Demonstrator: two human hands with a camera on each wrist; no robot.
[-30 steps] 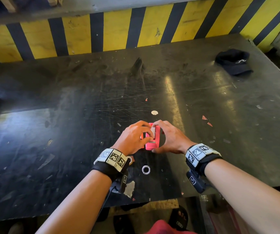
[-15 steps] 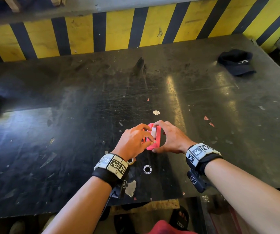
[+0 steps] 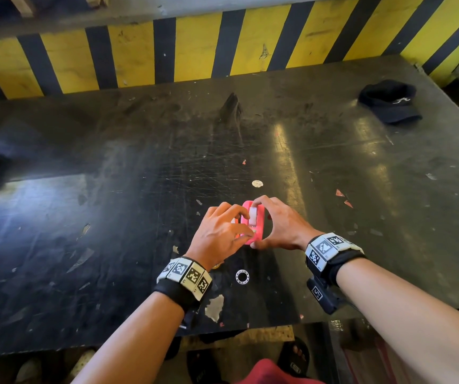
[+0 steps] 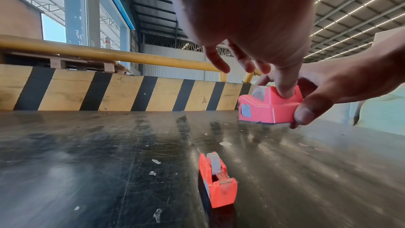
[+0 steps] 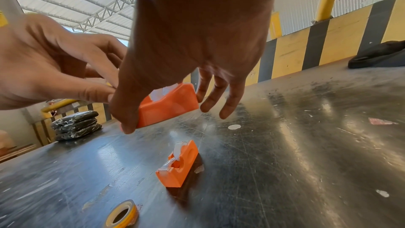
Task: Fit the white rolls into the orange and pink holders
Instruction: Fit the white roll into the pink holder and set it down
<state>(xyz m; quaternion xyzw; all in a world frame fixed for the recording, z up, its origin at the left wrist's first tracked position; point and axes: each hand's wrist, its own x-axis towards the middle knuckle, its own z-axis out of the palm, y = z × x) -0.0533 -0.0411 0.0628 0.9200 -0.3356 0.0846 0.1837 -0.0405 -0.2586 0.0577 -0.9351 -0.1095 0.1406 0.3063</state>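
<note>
A pink holder [image 3: 258,225] is held tilted, a little above the black table [image 3: 112,217], with a white roll [image 3: 252,216] sitting in it. My right hand [image 3: 264,225] grips it end to end, thumb at the near end and fingers over the far end. My left hand [image 3: 243,225] curls thumb and forefinger onto its top beside the roll. In the left wrist view the thumb presses the holder [image 4: 267,110] from above. An orange holder [image 4: 219,185] with a white roll [image 4: 213,162] stands on the table beneath my hands. The head view hides it.
A small white ring [image 3: 242,277] lies close to the near table edge, and a yellow tape roll [image 5: 122,214] lies near it. A black cap [image 3: 389,102] sits far right. A yellow-black striped barrier [image 3: 222,48] runs along the back. Black packets [image 5: 76,124] are stacked at the left.
Both hands stay on the pink holder in the same spot. My left fingers have shifted slightly on it.
</note>
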